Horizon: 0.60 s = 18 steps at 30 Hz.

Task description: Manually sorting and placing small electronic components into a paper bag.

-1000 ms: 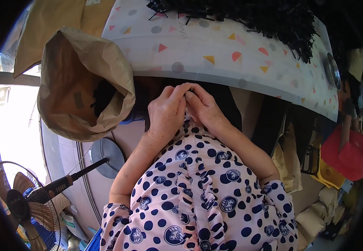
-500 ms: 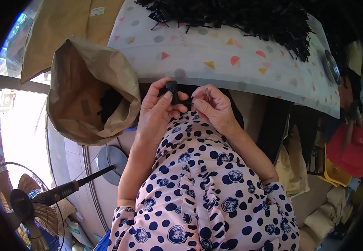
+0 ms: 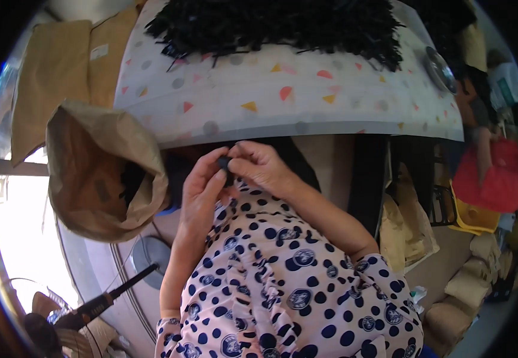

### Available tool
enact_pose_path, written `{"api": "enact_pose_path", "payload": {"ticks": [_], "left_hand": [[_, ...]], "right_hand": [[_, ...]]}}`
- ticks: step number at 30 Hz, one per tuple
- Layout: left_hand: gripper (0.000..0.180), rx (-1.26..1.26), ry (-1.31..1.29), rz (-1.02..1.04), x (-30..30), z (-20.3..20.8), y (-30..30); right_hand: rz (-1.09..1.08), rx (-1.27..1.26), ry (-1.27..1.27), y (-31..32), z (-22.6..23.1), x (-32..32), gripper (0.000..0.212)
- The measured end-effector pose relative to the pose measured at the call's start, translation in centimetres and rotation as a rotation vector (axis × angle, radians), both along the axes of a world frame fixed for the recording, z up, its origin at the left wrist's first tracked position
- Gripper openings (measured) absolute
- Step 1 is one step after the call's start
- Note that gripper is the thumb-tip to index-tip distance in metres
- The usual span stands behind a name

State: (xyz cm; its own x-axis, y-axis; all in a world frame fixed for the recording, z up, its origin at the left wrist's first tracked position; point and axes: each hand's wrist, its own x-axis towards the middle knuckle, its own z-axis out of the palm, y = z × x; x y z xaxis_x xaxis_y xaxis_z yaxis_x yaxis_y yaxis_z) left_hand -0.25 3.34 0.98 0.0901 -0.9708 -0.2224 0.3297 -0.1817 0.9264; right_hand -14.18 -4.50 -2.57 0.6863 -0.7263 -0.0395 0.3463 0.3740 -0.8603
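In front of my lap, my left hand (image 3: 199,185) pinches a small black plastic part (image 3: 225,164) between thumb and fingers. My right hand (image 3: 264,170) meets it from the right, its thumb and forefinger closed against the same part. The fingers cover most of the part, and whether my right hand has a second piece is hidden. Left of my hands stands an open brown paper sack (image 3: 107,173) with some black pieces (image 3: 132,184) inside. On the table (image 3: 223,113) beyond lies a large heap of thin black plastic pieces (image 3: 277,27).
The table has a white cover with coloured shapes. A round metal dish (image 3: 440,70) sits at its right end. A standing fan (image 3: 83,313) is at the lower left. At right are paper bags (image 3: 403,227), a yellow crate (image 3: 477,219) and a red cloth-like item (image 3: 490,179).
My view has shifted, so table and sack appear lower and further left. My right hand has closed in on the black part, which was upright and more visible in my left hand.
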Motion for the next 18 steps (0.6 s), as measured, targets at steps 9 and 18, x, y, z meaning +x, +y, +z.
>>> {"api": "enact_pose_path", "payload": {"ticks": [9,18], "left_hand": [[0.049,-0.104,-0.317,-0.072,-0.8,-1.0,0.4],[0.031,-0.152,-0.357,-0.082,-0.3,-0.4,-0.3]], "right_hand": [[-0.017,-0.189,0.111,1.0,0.6,-0.5,0.008],[0.019,-0.380,0.364,1.5,2.2,-1.6,0.024]]}}
